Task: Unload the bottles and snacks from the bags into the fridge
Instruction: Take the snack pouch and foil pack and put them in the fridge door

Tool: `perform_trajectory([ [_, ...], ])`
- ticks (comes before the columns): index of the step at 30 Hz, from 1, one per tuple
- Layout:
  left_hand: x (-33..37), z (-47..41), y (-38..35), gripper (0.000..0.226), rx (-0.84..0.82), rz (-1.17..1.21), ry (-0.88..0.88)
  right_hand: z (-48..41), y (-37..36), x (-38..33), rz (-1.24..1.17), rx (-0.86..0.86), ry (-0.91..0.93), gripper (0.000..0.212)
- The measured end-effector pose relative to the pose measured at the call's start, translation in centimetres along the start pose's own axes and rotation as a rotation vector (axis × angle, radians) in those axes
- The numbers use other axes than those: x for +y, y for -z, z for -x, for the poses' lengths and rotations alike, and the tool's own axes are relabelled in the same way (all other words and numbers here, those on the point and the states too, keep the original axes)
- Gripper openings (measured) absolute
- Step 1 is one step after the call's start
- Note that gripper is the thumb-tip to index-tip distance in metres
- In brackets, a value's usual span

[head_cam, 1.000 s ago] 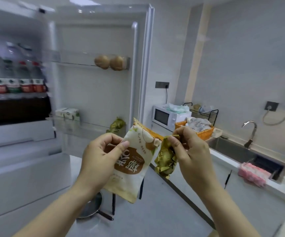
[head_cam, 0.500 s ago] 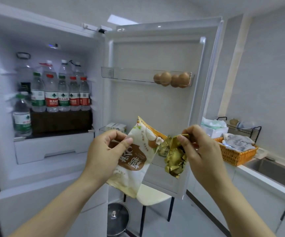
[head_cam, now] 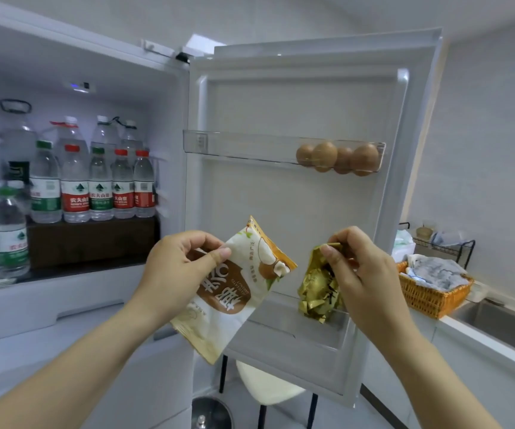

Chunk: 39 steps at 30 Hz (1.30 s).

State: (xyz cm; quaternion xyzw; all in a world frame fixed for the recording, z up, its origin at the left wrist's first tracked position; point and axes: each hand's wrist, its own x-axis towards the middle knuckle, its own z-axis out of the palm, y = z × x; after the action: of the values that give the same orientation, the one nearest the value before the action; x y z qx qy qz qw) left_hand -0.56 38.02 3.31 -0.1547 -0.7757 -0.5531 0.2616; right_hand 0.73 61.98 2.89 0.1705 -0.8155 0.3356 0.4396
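Note:
I face the open fridge point(head_cam: 169, 75). My left hand point(head_cam: 179, 267) pinches the top of a white and brown snack pouch point(head_cam: 234, 292), which hangs tilted in front of the door. My right hand point(head_cam: 361, 267) grips a crumpled gold foil snack packet point(head_cam: 315, 292) by its top, just above the lower door shelf point(head_cam: 290, 323). The two packets are apart. Several water bottles point(head_cam: 95, 184) with red and green caps stand on the fridge's inner shelf at the left.
Eggs point(head_cam: 336, 157) sit in the clear upper door shelf point(head_cam: 237, 147). An orange wicker basket point(head_cam: 429, 295) with cloths stands on the counter at right, beside a sink point(head_cam: 503, 323). A white stool point(head_cam: 268, 388) and a pot lid point(head_cam: 210, 413) are on the floor below the door.
My view has swung left toward the fridge. My hands have drawn apart, so the gold packet no longer touches the white pouch and hangs over the lower door shelf.

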Motion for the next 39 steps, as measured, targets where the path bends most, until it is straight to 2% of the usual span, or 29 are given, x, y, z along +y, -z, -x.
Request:
perform_trajectory([
  [7,-1.3,-4.5,-1.4,0.008,0.016,-0.071,-0.039,-3.1,-2.4,3.7,-0.034,0.093,0.007,0.012],
  [13,-2.7,-7.4,-2.5,0.009,0.003,-0.114,-0.032,-3.8,-5.1,7.1,-0.089,0.145,-0.074,0.011],
  [23,-4.8,-10.4,-3.4,0.008,-0.058,-0.143,-0.001,-4.9,-8.9,8.9,-0.178,0.153,-0.162,0.007],
  [29,-5.4,-12.8,-2.7,0.006,-0.155,-0.193,0.015,-2.7,-10.9,10.4,-0.235,0.249,-0.346,0.015],
  [34,-6.0,-14.8,-3.0,0.008,-0.23,-0.226,0.024,-2.9,-10.8,10.9,-0.235,0.295,-0.4,0.009],
  [39,-6.2,-16.8,-3.6,0.008,-0.371,-0.306,0.018,-2.8,-11.0,11.2,-0.231,0.274,-0.451,0.011],
])
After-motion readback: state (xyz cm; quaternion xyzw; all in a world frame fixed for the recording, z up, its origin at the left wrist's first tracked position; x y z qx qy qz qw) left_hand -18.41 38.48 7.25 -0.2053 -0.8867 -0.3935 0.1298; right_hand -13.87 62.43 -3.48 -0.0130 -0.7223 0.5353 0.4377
